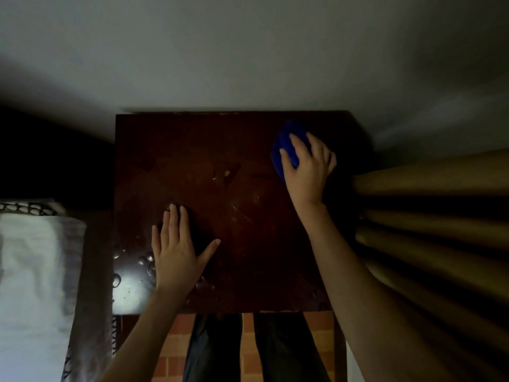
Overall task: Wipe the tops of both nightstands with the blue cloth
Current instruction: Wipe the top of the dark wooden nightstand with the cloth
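Note:
A dark brown nightstand (220, 166) fills the middle of the head view, its top glossy with smears and several blisters near the front left corner. The blue cloth (285, 142) lies bunched at the top's far right corner. My right hand (308, 166) presses down on the cloth with its fingers spread over it. My left hand (176, 249) rests flat on the front left part of the top, fingers straight and thumb spread, holding nothing.
A bed with white bedding (35, 271) and a patterned edge stands close on the left. Tan curtain folds (429, 216) hang against the nightstand's right side. A pale wall (248, 64) is behind. Brick-pattern floor (176, 346) and my legs show below.

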